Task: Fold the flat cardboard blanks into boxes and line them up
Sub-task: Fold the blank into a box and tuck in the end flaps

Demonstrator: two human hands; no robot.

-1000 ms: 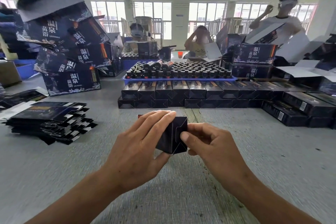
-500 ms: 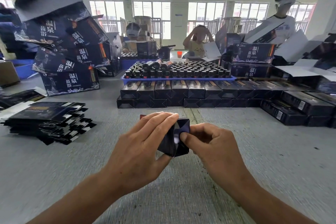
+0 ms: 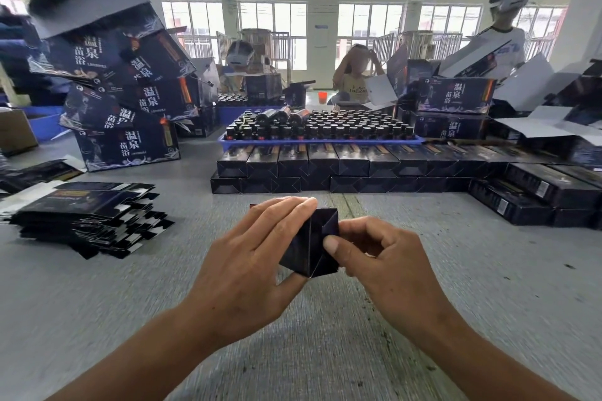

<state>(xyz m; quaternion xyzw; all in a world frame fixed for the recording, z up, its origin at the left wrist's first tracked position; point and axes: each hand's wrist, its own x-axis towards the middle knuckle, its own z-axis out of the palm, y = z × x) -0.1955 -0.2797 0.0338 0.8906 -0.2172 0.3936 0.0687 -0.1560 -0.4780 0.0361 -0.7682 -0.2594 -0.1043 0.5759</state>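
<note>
A small dark cardboard box (image 3: 309, 246) is held end-on toward me, just above the grey table. My left hand (image 3: 250, 270) grips its body, fingers over the top and thumb underneath. My right hand (image 3: 381, 257) has curled fingers, and its thumb presses an end flap at the box's right side. A stack of flat dark blanks (image 3: 88, 218) lies on the table to the left. Folded boxes (image 3: 325, 169) stand lined up in two tiers across the table ahead, with more (image 3: 534, 195) at the right.
A blue tray of dark bottles (image 3: 319, 130) sits on the folded rows. Large printed cartons (image 3: 120, 85) lean in a pile at the back left, others (image 3: 456, 107) at the back right. Three people are behind the table. Grey table surface (image 3: 488, 286) surrounds my hands.
The box has turned slightly and its end flaps have folded further in under my right thumb. Both hands stay in the same place.
</note>
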